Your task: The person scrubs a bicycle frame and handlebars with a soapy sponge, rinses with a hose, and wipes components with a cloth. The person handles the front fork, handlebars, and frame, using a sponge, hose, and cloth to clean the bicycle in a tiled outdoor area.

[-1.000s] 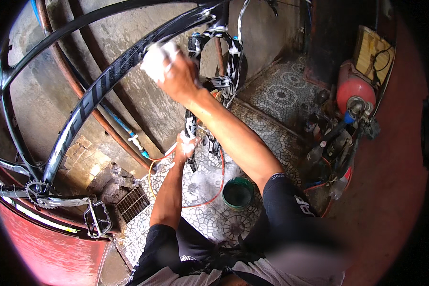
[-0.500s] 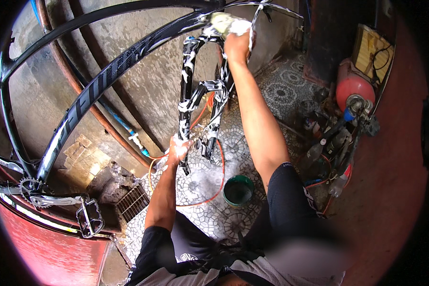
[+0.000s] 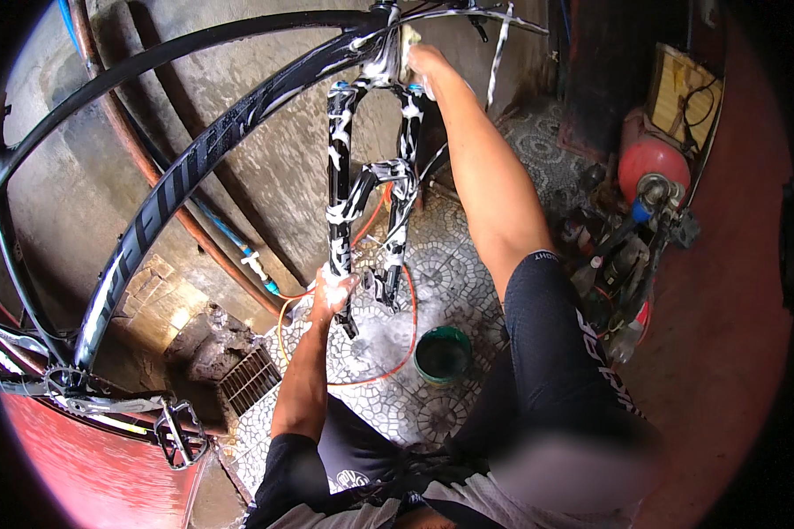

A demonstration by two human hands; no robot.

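One black frame (image 3: pixel 207 148), foam-streaked, slants up rightward before a stained wall (image 3: pixel 291 176); fork (image 3: pixel 338 145) hangs below its front end, both legs white-spotted. Left hand (image 3: pixel 333 289): grip closed round the left leg, near its lower end. Right hand (image 3: pixel 428 63): grip curled at a pale sponge (image 3: pixel 409 37) beside the head tube (image 3: pixel 384 57), fingertips hidden. Green bucket (image 3: pixel 445 381) on patterned floor (image 3: pixel 437 406), hose (image 3: pixel 414 304) looping near, grate (image 3: pixel 249 381) farther left
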